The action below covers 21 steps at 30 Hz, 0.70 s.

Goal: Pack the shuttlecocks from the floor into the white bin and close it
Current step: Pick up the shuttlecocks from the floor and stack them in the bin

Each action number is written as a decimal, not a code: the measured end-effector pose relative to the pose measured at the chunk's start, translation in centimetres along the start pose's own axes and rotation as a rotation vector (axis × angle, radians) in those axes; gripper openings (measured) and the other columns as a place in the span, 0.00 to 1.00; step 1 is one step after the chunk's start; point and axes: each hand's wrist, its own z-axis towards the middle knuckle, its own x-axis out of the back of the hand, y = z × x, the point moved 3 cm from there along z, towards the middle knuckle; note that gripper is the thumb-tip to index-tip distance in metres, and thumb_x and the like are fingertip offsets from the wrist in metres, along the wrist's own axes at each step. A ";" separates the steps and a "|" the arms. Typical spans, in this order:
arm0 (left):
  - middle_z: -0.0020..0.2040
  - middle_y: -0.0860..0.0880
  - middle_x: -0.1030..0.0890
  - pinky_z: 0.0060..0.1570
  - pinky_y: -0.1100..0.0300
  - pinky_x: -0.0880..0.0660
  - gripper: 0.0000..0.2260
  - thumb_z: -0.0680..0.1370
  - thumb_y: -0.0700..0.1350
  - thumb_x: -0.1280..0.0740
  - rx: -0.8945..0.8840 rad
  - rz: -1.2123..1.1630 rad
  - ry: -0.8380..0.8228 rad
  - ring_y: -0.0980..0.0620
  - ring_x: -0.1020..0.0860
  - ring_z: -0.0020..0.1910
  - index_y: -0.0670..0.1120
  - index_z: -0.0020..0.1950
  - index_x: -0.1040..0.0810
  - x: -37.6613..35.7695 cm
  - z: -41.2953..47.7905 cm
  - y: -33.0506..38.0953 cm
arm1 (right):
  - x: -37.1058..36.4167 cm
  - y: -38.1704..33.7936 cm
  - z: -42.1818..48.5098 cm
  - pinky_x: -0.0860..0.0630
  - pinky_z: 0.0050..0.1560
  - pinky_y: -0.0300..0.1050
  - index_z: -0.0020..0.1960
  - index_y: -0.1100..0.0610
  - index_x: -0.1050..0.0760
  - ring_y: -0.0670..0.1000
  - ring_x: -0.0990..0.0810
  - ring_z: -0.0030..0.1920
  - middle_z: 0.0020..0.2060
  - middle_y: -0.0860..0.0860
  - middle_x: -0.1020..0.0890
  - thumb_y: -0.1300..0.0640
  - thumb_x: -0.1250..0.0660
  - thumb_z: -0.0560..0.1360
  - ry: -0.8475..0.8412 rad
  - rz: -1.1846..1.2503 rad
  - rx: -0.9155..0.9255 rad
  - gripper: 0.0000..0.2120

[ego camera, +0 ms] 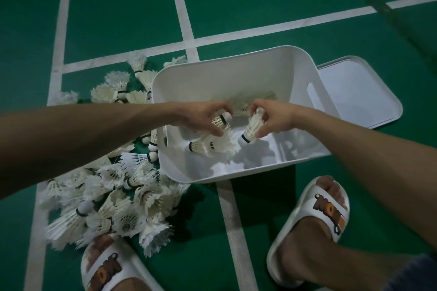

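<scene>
Both hands are over the open white bin [203,71], which stands on the green court floor. My left hand [203,116] holds a white shuttlecock [221,119] by its feathers, cork pointing right. My right hand [272,118] pinches another shuttlecock [251,129], cork pointing down-left. A few shuttlecocks lie inside the bin, one [210,145] just below my left hand and more at the back [246,101]. A big pile of shuttlecocks [113,196] lies on the floor left of the bin. The white lid [359,92] lies flat to the bin's right.
My two feet in white slides [314,220] [104,267] stand near the bin's front side. White court lines [184,21] cross the green floor. A dark long object [402,28] lies at the far right.
</scene>
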 end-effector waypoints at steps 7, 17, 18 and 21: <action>0.53 0.49 0.23 0.51 0.51 0.23 0.22 0.75 0.50 0.29 0.031 0.080 0.032 0.48 0.22 0.49 0.54 0.66 0.32 0.5 0.0 -0.3 | -1.2 -0.9 0.7 0.34 0.33 0.41 0.59 0.53 0.34 0.54 0.25 0.46 0.49 0.51 0.26 0.53 0.23 0.67 0.063 -0.149 -0.088 0.27; 0.51 0.50 0.24 0.39 0.62 0.29 0.22 0.75 0.47 0.29 0.010 0.138 0.001 0.53 0.25 0.44 0.49 0.67 0.32 0.3 -0.2 -0.6 | -4.0 -2.8 2.4 0.22 0.55 0.52 0.63 0.55 0.31 0.56 0.22 0.54 0.54 0.53 0.24 0.51 0.18 0.61 -0.034 0.066 -0.066 0.35; 0.49 0.52 0.25 0.39 0.62 0.30 0.22 0.75 0.47 0.29 0.005 0.143 0.006 0.54 0.26 0.43 0.49 0.67 0.32 0.4 -0.2 -0.7 | -4.0 -2.7 2.5 0.23 0.58 0.53 0.65 0.56 0.31 0.56 0.23 0.56 0.57 0.54 0.24 0.53 0.18 0.61 -0.064 0.074 -0.064 0.37; 0.48 0.53 0.25 0.38 0.61 0.32 0.22 0.75 0.47 0.29 -0.006 0.171 0.017 0.54 0.27 0.43 0.50 0.66 0.31 0.5 -0.3 -0.9 | -3.5 -2.3 2.8 0.24 0.59 0.51 0.69 0.56 0.31 0.56 0.23 0.57 0.59 0.57 0.23 0.57 0.20 0.64 -0.076 0.005 -0.045 0.36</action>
